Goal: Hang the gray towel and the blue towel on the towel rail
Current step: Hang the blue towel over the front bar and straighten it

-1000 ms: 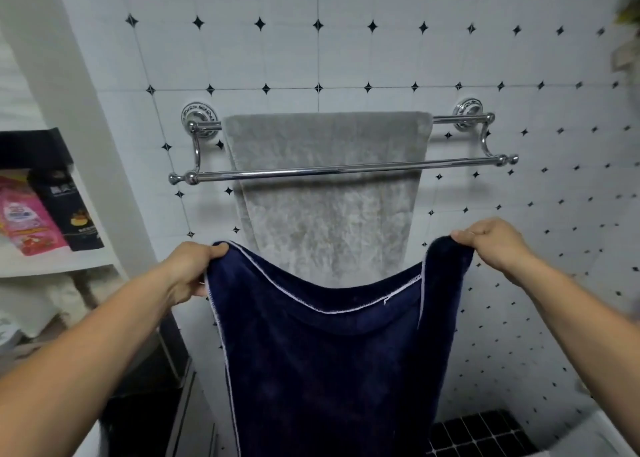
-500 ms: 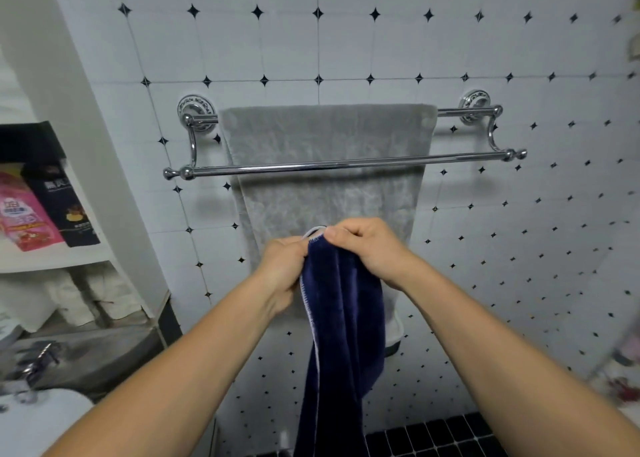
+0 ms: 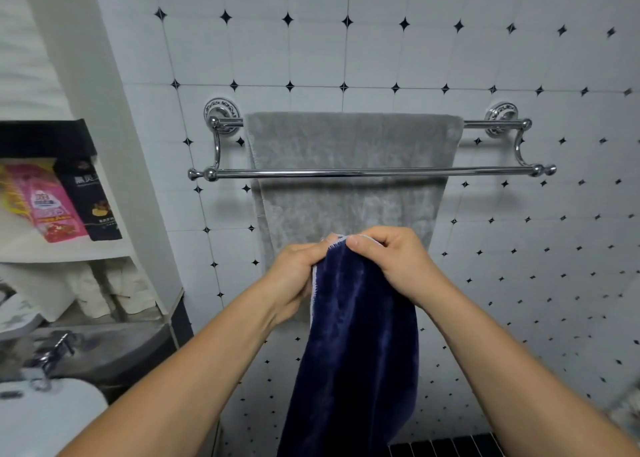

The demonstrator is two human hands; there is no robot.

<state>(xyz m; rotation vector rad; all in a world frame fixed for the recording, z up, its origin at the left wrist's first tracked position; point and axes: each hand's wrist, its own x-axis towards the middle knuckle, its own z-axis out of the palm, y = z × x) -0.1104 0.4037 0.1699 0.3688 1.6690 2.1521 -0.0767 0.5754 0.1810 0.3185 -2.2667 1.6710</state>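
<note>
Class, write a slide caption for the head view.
The left hand and right hand pinch the blue towel by its top edge; the gray towel hangs on the towel rail.

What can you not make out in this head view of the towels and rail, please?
Head view only:
- blue towel: lower end cut off by the bottom edge.
- gray towel: bottom hem hidden behind the left hand, right hand and blue towel.
- towel rail: back bar's middle covered by the gray towel.
- pink packet: print too small.
</note>
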